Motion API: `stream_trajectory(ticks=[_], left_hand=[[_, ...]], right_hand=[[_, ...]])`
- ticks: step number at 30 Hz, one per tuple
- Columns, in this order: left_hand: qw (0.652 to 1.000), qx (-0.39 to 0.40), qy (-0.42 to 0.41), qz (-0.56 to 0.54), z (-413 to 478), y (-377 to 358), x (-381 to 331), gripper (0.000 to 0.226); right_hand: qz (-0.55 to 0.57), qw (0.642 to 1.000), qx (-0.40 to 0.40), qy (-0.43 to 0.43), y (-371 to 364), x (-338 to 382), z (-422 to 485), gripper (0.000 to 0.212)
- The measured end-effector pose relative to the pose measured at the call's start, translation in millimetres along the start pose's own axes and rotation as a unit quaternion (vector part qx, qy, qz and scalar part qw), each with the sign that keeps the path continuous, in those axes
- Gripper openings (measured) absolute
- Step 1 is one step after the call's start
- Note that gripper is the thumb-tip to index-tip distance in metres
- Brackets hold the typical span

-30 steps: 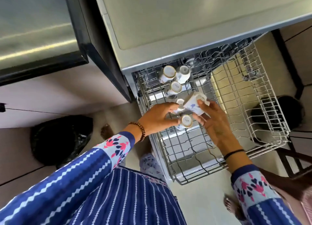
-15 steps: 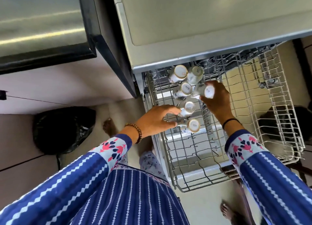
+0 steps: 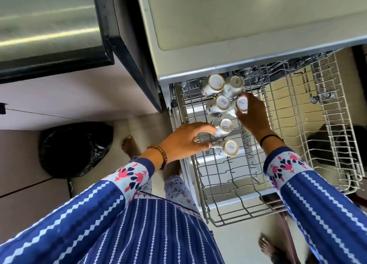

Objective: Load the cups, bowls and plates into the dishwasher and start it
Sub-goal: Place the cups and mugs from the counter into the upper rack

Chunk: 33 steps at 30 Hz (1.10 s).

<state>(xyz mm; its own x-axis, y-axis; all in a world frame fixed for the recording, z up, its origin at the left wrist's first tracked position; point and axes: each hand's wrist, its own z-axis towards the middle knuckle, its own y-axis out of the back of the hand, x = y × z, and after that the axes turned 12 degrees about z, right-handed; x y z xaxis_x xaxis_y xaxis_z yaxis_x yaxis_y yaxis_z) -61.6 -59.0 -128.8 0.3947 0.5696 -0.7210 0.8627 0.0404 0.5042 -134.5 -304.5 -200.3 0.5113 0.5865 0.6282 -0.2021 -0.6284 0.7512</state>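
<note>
As cups go in bottom-up along the left side of the dishwasher (image 3: 218,35), on its pulled-out upper rack (image 3: 327,144), the right hand (image 3: 256,117) curls round one cup (image 3: 241,104), seating it against its neighbours; the left hand (image 3: 184,140), fingers nearly straight, rests its tips on a second cup (image 3: 224,126) nearer the person, gripping nothing. Six are racked incl. these two, w/ four other cups (image 3: 215,83) round them; no bowls or plates in shot, so loading looks approx. at an early stage, w/ starting the machine yet to come.
</note>
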Motion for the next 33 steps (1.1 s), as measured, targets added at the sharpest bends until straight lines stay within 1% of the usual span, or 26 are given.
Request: stream_trajectory(ticks=[5,9,13,15,17,20,25,29,33], left_hand=[[1.0,-0.001,-0.004,-0.001,0.7,-0.8,1.1,0.046],[1.0,-0.003,-0.009,-0.002,0.6,-1.1,1.4,0.046],[1.0,-0.008,-0.007,-0.003,-0.9,1.1,0.3,0.044],[1.0,-0.016,-0.001,-0.006,-3.5,4.6,-2.5,0.042],[1.0,-0.029,-0.001,0.0,-7.6,9.0,-5.8,0.041],[0.999,-0.051,-0.007,0.013,-17.7,18.9,-13.3,0.041],[0.994,-0.107,-0.021,0.01,-43.3,43.2,-27.2,0.04],[0.981,-0.194,-0.021,-0.005,-72.6,66.9,-31.5,0.034],[0.956,-0.291,-0.02,0.003,-117.6,91.6,-24.2,0.031]], right_hand=[[0.007,1.0,0.0,0.005,-0.4,3.5,-4.0,0.05],[0.022,0.999,-0.013,-0.038,-4.4,3.1,-8.7,0.055],[0.017,0.997,-0.035,-0.063,-2.1,9.0,-20.2,0.048],[0.024,0.997,-0.052,-0.049,2.3,17.5,-31.2,0.043],[0.039,0.997,-0.063,-0.015,6.7,30.8,-43.4,0.036],[0.067,0.996,-0.055,-0.002,12.0,61.0,-61.6,0.032],[0.148,0.989,-0.009,0.006,18.2,122.5,-94.7,0.026],[0.186,0.981,0.022,0.05,21.5,170.9,-111.9,0.023],[0.219,0.969,0.048,0.099,17.7,221.4,-113.1,0.016]])
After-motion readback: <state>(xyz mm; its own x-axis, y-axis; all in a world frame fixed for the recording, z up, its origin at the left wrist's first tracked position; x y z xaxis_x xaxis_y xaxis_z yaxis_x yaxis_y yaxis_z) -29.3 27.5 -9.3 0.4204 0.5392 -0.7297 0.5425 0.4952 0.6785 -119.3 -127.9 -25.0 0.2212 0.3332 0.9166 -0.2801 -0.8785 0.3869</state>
